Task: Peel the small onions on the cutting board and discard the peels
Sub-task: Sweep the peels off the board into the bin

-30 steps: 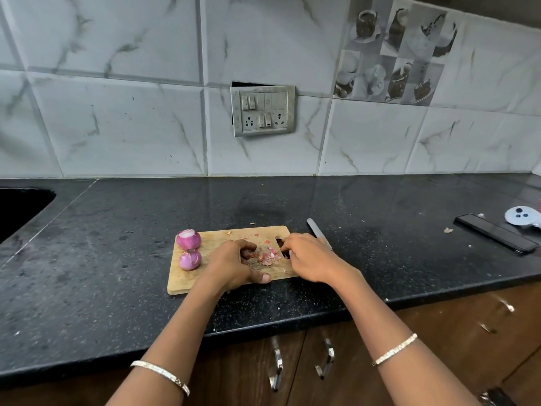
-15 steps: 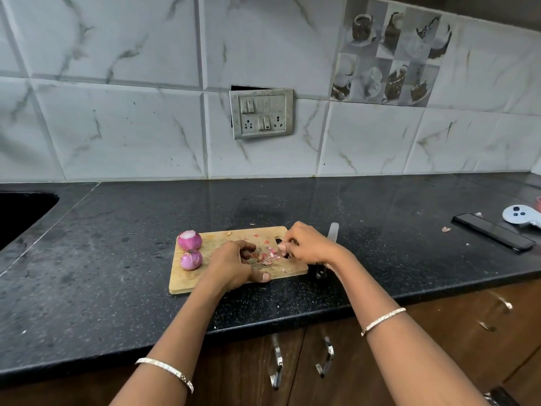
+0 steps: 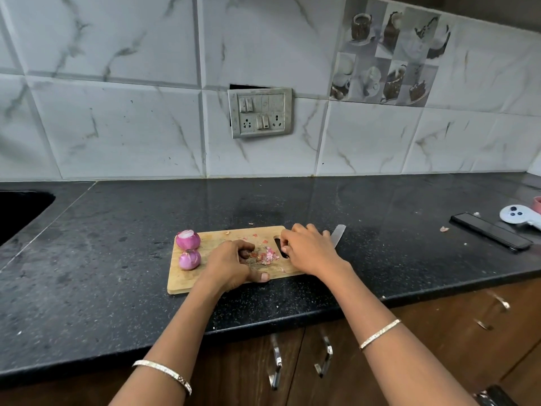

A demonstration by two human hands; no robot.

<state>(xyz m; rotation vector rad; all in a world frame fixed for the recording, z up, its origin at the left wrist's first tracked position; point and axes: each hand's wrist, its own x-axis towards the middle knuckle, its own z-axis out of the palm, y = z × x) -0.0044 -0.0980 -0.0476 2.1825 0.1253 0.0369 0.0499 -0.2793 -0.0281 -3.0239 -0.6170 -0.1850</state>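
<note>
Two small purple onions (image 3: 188,239) (image 3: 189,259) sit at the left end of the wooden cutting board (image 3: 187,281). A small pile of pink peels (image 3: 268,255) lies near the board's handle hole. My left hand (image 3: 231,266) rests on the board just left of the pile, fingers curled inward and thumb along the front edge, with nothing visible in it. My right hand (image 3: 310,250) is at the board's right end, its bent fingertips down by the hole next to the peels. Whether they pinch any peel is hidden.
A knife blade (image 3: 338,231) sticks out from behind my right hand; its handle is hidden. A black phone (image 3: 490,230) and a white controller (image 3: 516,214) lie at the far right. A sink opening (image 3: 20,212) is at the left. Loose peel bits (image 3: 444,228) dot the black counter.
My right hand shifted slightly along the board's right end and the knife blade swung round to point up and right. My left hand and the onions stayed put.
</note>
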